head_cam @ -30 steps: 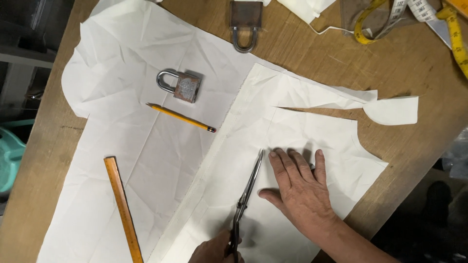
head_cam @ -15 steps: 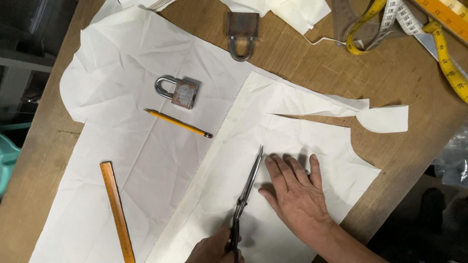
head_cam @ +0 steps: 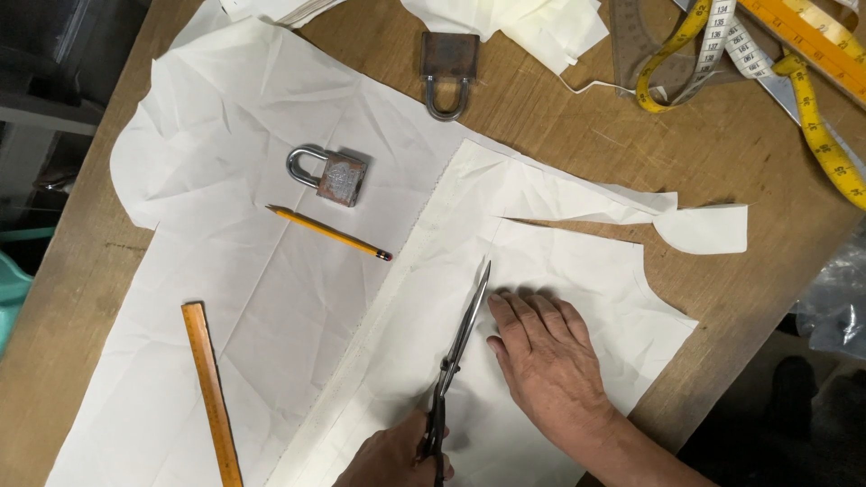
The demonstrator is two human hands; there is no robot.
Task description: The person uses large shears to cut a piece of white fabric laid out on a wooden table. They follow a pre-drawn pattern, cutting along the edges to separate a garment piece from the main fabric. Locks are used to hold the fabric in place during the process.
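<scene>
1. While the blades of the scissors point(head_cam: 458, 352) lay nearly closed along the cloth, the left hand point(head_cam: 397, 460) at the bottom edge of the frame was wrapped tight around their handles; only part of that hand showed.
2. The right hand point(head_cam: 546, 361) lay flat and open just right of the blades, fingers spread and pressing down on the white fabric point(head_cam: 577, 280), holding nothing.
3. The scissor tips pointed toward the upper middle of the frame, stopping short of a slit already cut in from the fabric's right side.
4. Left of the scissors, on a second, larger white sheet point(head_cam: 244, 298), sat a yellow pencil point(head_cam: 329, 232), a rusty padlock point(head_cam: 329, 176) above it, and a wooden ruler point(head_cam: 212, 392) at the lower left.
5. Another padlock point(head_cam: 448, 72) lay at the top centre on the wooden table point(head_cam: 559, 126), and a yellow tape measure point(head_cam: 812, 117) coiled in the upper right corner.
6. The fabric being cut looked creased, off-white, with a curved cutout and a loose flap toward the right edge, and it lapped over the larger sheet.
</scene>
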